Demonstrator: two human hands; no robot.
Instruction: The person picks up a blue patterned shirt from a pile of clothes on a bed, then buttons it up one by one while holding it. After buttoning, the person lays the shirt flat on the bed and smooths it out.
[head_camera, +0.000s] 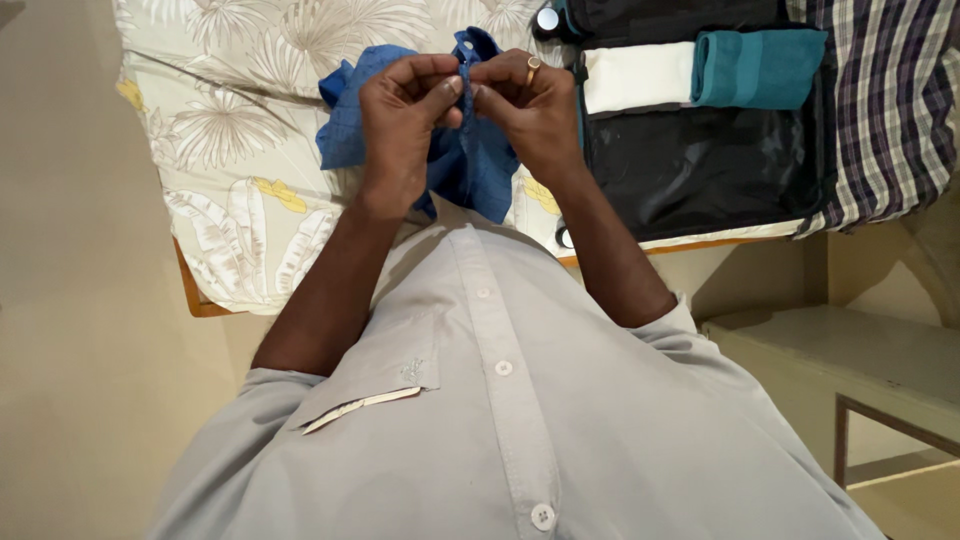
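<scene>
While both forearms rise from the grey shirt, left hand (400, 125) curled, fingertips pinching the blue garment (470, 165), right hand (530, 115) pinching it alongside, garment over the leaf-print bedsheet (230, 150), open black suitcase (700, 165) rightward.

A: Hands?
B: Both raised in front of the chest, bare forearms angling up and inward. Left hand (405, 120) has its back to the camera, fingers curled, thumb and forefinger pinched shut.
A: Right one?
B: Right hand (530, 115) mirrors it, fingers bent, tips pinched, a ring on one finger. The fingertips of the two hands meet, touching at the centre.
A: Wrists?
B: Bent slightly, elbows out wide.
</scene>
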